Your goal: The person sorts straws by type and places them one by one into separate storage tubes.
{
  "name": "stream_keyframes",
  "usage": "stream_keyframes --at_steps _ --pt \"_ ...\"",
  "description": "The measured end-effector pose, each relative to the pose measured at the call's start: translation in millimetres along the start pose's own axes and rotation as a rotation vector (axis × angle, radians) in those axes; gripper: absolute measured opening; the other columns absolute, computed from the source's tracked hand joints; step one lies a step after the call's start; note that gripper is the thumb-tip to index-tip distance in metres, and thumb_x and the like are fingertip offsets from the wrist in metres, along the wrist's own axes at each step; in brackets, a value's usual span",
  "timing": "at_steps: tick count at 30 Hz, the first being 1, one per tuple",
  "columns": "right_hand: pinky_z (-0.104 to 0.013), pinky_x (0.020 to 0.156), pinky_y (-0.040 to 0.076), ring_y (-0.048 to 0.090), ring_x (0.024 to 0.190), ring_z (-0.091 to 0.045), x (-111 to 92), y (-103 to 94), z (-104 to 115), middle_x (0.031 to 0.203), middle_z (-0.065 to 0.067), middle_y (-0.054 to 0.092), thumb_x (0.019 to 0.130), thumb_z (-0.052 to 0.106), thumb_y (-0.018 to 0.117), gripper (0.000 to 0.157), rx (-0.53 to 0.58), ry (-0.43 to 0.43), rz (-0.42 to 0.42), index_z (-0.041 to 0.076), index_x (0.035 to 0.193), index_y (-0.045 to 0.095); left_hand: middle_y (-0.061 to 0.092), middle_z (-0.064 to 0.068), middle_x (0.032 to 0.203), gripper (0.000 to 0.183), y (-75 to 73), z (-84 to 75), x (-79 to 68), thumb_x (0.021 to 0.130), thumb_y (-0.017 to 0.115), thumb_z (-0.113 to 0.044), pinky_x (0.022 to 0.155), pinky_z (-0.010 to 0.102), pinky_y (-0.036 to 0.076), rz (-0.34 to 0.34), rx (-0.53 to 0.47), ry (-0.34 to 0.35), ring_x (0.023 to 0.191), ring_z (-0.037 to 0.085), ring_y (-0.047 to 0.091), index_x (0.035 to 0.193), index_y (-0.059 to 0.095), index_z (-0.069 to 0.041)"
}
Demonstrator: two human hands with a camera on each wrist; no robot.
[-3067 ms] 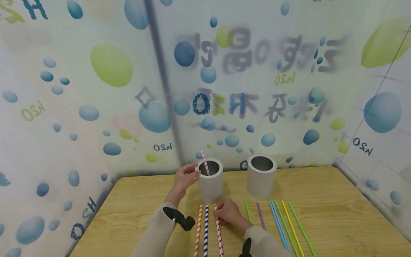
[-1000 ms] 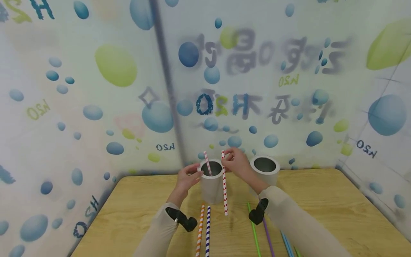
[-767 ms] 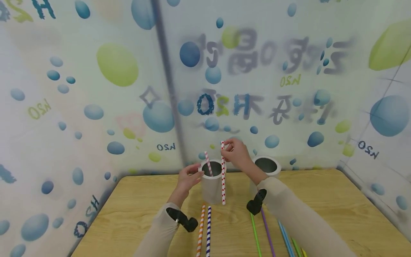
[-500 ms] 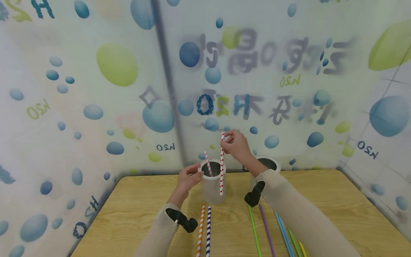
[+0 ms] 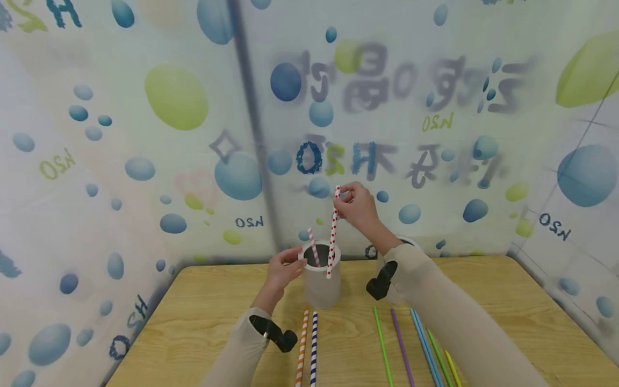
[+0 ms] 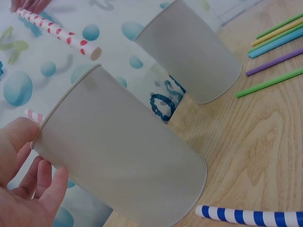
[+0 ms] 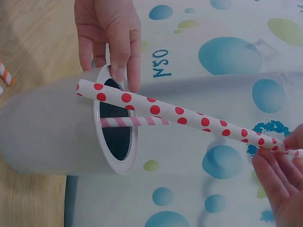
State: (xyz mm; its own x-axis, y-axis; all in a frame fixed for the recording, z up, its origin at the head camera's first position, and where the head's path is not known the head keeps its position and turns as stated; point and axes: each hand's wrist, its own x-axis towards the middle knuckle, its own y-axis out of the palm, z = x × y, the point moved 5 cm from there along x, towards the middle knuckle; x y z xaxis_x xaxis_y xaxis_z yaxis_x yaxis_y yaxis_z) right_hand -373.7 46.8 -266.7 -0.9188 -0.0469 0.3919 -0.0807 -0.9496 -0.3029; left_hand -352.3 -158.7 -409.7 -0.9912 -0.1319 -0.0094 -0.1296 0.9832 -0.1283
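Pinches slightly tilted dotted straw (image 5: 333, 234) near its top in right hand (image 5: 357, 205), with cup (image 5: 321, 287) at seven o'clock held by left hand (image 5: 283, 270).

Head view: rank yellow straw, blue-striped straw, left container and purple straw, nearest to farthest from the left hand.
1. Left container: touching the left hand.
2. Blue-striped straw: on the table.
3. Purple straw: farther right.
4. Yellow straw: rightmost of these.

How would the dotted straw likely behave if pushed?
The dotted straw is probably stiff: it shows no bend, though the right hand pinches it near one end. Being slim, it is likely light. Its round shape could let it roll.
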Motion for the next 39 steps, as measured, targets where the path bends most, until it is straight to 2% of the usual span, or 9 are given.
stream_keyframes --at_steps 16,26,33,39 --pt "-0.03 0.063 0.054 0.06 0.071 -0.024 11.9 2.0 14.6 0.081 -0.012 0.055 0.086 0.01 0.06 0.028 0.013 -0.067 -0.059 0.003 0.111 0.05 0.054 0.012 0.104 0.035 -1.4 3.5 2.0 0.081 0.068 -0.011 0.078 0.036 0.051 -0.012 0.01 -0.014 0.094 0.024 0.053 0.115 0.062 -0.007" --pt "-0.032 0.061 0.051 0.059 0.071 -0.024 2.3 18.4 -13.5 0.081 -0.011 0.056 0.087 0.01 0.059 0.026 -0.046 -0.049 -0.011 0.003 0.11 0.05 0.054 0.013 0.106 0.035 1.6 2.5 3.3 0.082 0.067 -0.011 0.08 0.037 0.051 0.008 0.006 -0.01 0.095 0.024 0.053 0.116 0.062 -0.006" --pt "-0.033 0.063 0.051 0.059 0.071 -0.024 -3.9 33.7 -33.1 0.082 -0.011 0.057 0.086 0.01 0.06 0.027 -0.09 -0.017 0.063 0.004 0.111 0.05 0.054 0.015 0.108 0.035 2.3 2.2 1.7 0.082 0.067 -0.01 0.08 0.037 0.051 0.012 0.011 -0.015 0.097 0.025 0.053 0.116 0.061 -0.006" --pt "-0.032 0.059 0.048 0.058 0.07 -0.022 -6.7 44.1 -42.4 0.082 -0.009 0.059 0.085 0.01 0.062 0.024 -0.146 0.012 0.12 0.006 0.107 0.053 0.054 0.013 0.106 0.036 2.0 2.9 2.5 0.082 0.067 -0.011 0.08 0.037 0.051 0.012 0.003 -0.009 0.096 0.024 0.053 0.116 0.061 -0.006"
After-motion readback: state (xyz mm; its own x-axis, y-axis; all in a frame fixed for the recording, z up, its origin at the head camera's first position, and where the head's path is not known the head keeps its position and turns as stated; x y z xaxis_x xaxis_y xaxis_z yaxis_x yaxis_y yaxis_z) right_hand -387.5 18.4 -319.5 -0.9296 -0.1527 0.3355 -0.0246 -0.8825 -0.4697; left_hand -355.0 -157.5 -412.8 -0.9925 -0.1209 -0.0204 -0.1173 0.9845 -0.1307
